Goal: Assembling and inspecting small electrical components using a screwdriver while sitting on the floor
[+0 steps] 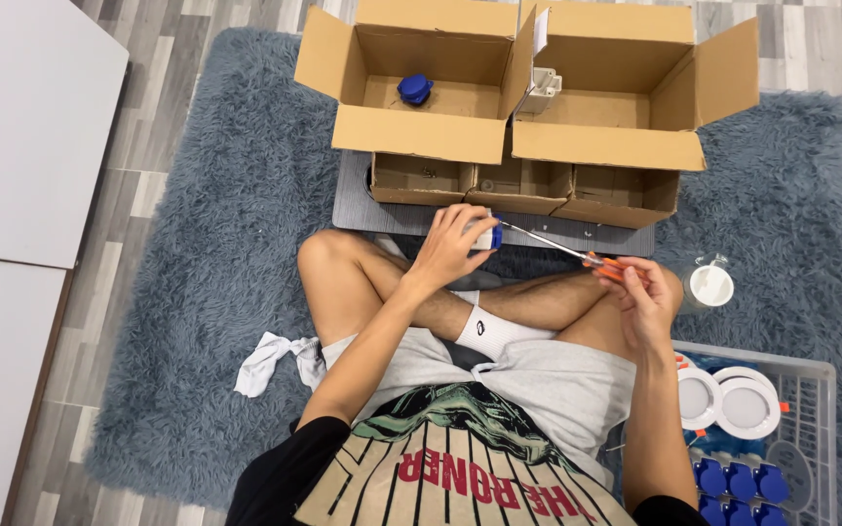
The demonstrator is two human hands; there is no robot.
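Mid-frame, the left hand [448,245] is clenched around a small white-and-blue part [487,235], while the right hand [640,292] grips an orange-handled screwdriver [577,255] with its tip at that part. Looks like the screw-driving step; next move probably needs a steady tip.

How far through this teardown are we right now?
Done: one blue part lies in the left box, one white part in the right box. In hand: left hand grips a small unit; right hand works it with a screwdriver. Left: the basket holds several round lights and blue parts.
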